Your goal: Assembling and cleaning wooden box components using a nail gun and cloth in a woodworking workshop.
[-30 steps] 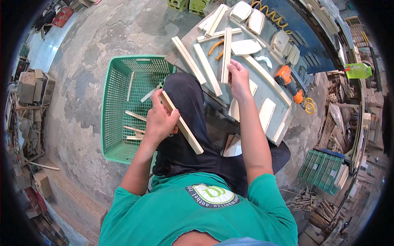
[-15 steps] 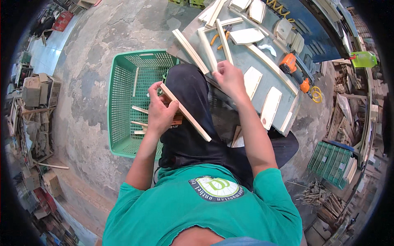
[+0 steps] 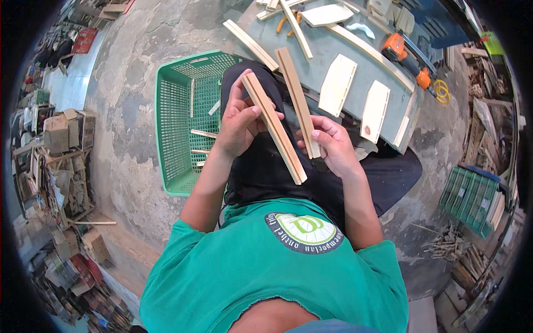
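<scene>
My left hand is closed around a grooved wooden strip, its thumb lying along the edge. A second grooved strip is pinched near its lower end by my right hand. Both strips slant side by side above my lap, apart from each other, with their grooves showing. Beyond my hands, the grey worktable carries pale wooden panels with angled ends, such as one panel and another panel. A pair of wooden strips sticks out over the table's left edge.
A green plastic basket with a few thin strips stands left of my legs. On the table are an orange nail gun with a yellow hose and orange-handled pliers. Scrap wood and a green crate lie at the right.
My right hand has picked up a strip from the table and brought it back over my lap, beside the left one. The left-hand strip now stands steeper, turned to show its groove.
</scene>
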{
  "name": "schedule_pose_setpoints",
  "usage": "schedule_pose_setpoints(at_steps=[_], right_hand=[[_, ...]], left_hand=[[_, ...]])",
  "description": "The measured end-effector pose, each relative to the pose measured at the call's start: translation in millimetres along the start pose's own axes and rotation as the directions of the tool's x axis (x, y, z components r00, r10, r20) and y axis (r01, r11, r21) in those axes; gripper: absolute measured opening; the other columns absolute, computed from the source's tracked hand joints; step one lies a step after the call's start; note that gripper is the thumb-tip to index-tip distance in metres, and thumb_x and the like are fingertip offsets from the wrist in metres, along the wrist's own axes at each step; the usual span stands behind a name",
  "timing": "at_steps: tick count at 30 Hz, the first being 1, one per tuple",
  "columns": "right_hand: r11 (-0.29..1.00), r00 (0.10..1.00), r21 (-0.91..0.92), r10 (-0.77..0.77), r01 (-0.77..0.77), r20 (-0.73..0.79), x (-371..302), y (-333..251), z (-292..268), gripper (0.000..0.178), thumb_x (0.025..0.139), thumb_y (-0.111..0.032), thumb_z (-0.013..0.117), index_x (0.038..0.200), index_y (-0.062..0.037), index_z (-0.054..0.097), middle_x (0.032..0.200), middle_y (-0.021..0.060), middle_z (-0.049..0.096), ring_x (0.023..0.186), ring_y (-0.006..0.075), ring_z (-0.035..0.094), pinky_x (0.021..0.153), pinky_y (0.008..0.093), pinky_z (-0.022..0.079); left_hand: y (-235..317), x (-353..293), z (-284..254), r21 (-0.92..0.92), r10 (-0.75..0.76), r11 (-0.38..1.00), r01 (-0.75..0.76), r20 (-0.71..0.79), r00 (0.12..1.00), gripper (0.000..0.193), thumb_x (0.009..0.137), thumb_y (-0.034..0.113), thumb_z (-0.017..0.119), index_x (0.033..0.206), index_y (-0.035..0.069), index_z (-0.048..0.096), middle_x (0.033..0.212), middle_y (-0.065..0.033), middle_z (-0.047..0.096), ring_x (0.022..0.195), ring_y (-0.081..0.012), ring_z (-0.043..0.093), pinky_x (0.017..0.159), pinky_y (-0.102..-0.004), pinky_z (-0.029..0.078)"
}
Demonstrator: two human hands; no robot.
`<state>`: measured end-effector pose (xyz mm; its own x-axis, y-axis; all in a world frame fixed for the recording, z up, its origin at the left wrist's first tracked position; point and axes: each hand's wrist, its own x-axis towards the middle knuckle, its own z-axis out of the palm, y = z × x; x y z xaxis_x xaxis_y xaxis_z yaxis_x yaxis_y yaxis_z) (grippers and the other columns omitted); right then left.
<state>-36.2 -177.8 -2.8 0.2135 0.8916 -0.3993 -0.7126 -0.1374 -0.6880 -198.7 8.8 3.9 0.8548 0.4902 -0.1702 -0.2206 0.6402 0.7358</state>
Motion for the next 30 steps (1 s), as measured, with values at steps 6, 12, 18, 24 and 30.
schedule_pose_setpoints(at_steps=[6,12,18,24,30], right_hand=[[0.981,0.983,-0.119,-0.165,0.155,-0.078,-14,9,-3,0.038,0.099,-0.009,0.057,0.134,0.0039,0.051,0.110,0.0114,0.066,0.101,0.0169,0.066,0.085,0.0327,0.058],[0.805,0.909,-0.564,-0.357,0.182,-0.216,38,5,-23,0.038,0.097,-0.008,0.056,0.132,0.0059,0.052,0.096,0.0117,0.069,0.082,0.0148,0.069,0.073,0.0291,0.055],[0.502,0.797,-0.856,-0.564,0.124,-0.215,92,-10,-33,0.028,0.092,-0.016,0.061,0.115,-0.0021,0.064,0.095,0.0206,0.071,0.086,0.0351,0.070,0.077,0.0437,0.055],[0.146,0.876,-0.987,-0.465,-0.062,-0.124,110,-47,-34,0.021,0.091,-0.022,0.057,0.098,-0.0035,0.066,0.094,0.0209,0.069,0.091,0.0412,0.068,0.082,0.0515,0.053],[0.237,0.726,-0.949,-0.614,-0.207,-0.311,156,-158,-73,0.033,0.092,-0.033,0.057,0.109,-0.0060,0.066,0.109,0.0212,0.070,0.098,0.0401,0.068,0.084,0.0516,0.055]], left_hand=[[-18,17,13,-0.176,-0.059,0.983,0.058,-0.005,0.998,0.059,0.092,0.007,0.045,0.148,0.013,0.030,0.102,-0.0139,0.060,0.088,-0.0275,0.069,0.076,-0.0409,0.061],[-35,14,13,-0.345,-0.213,0.920,0.187,-0.036,0.976,0.047,0.100,0.030,0.040,0.135,0.000,0.051,0.088,-0.0053,0.056,0.067,-0.0146,0.055,0.055,-0.0260,0.047],[-30,3,33,-0.050,-0.159,0.987,0.151,-0.221,0.962,0.047,0.101,0.037,0.046,0.124,-0.001,0.058,0.079,-0.0029,0.057,0.064,-0.0112,0.054,0.051,-0.0241,0.044],[7,-2,50,0.304,0.086,0.951,-0.058,-0.080,0.993,0.041,0.103,0.024,0.053,0.135,-0.003,0.049,0.106,-0.0133,0.066,0.056,-0.0060,0.050,0.048,-0.0199,0.040],[50,-9,57,0.150,0.178,0.968,-0.203,0.161,0.971,0.039,0.104,0.020,0.048,0.138,0.000,0.045,0.125,-0.0308,0.054,0.080,-0.0369,0.072,0.068,-0.0380,0.062]])
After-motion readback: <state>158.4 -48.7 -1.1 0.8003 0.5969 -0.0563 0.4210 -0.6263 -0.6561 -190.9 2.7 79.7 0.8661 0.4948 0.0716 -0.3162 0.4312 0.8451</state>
